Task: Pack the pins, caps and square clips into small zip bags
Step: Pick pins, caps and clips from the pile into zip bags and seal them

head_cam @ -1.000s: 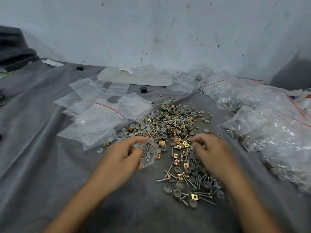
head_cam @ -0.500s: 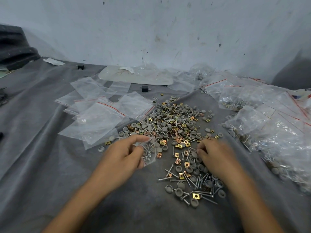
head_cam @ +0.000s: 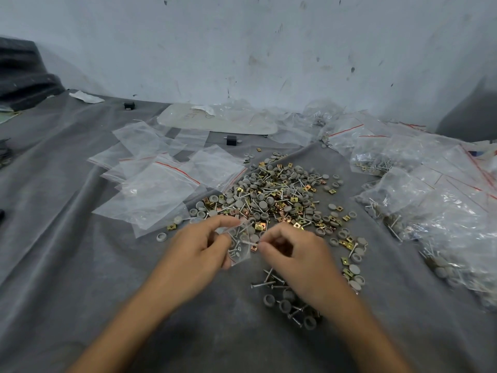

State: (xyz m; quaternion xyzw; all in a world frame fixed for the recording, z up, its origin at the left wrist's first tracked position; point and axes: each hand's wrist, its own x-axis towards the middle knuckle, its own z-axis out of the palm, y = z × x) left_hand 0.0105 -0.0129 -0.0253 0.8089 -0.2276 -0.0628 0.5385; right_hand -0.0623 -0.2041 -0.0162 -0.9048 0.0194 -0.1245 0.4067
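The left hand (head_cam: pixel 199 249) pinches a small zip bag (head_cam: pixel 239 244) between thumb and forefinger and lifts it just above the grey cloth of the worktop (head_cam: pixel 80 265). It holds the bag at the near edge of the loose heap (head_cam: pixel 279 195), most likely so the mouth stays open within easy reach of the parts. A few pins already show through its clear film. The right hand (head_cam: pixel 298 257) has its fingers curled and its fingertips at the bag's edge. A small brass piece sits right there, but I cannot tell whether the hand grips it, grips the film, or holds nothing. The pins (head_cam: pixel 266 284), caps (head_cam: pixel 269 300) and square clips (head_cam: pixel 260 226) lie mixed together, spread thin towards the person, seemingly so single pieces can be picked out. The empty zip bags (head_cam: pixel 153 192) are fanned out beside the heap on the left, on the side of the hand that holds the bag. The filled bags (head_cam: pixel 443 211) are piled well off to the right, apart from the loose stock. Judging by the size of the heap, much remains to be packed.
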